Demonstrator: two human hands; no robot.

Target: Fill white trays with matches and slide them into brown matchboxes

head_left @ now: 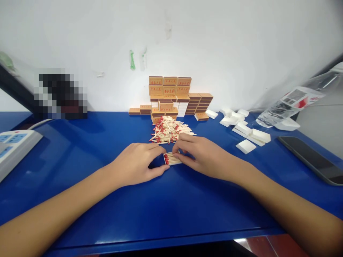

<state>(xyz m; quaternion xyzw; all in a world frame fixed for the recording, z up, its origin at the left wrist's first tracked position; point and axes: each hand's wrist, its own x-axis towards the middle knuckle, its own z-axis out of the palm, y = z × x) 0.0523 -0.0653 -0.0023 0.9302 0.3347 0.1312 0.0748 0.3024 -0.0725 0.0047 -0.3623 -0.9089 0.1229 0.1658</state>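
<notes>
A small white matchbox tray (175,164) lies on the blue table, filled with a row of red-headed matches (169,159). The thumb and index finger of my left hand (139,161) grip the tray's left end from both sides. From the right, my right hand (199,153) reaches over the tray, thumb and index finger closed together on the matches inside it. My right hand covers the tray's right end. Just behind the tray is a heap of loose matches (170,130), heads pointing mostly left.
Orange matchboxes (170,90) stand stacked against the white wall. Several white trays (245,146) lie scattered at right, near a tilted plastic bottle (284,107) and a phone (312,157). At left are a power strip (18,148) and a blurred dark object (63,94).
</notes>
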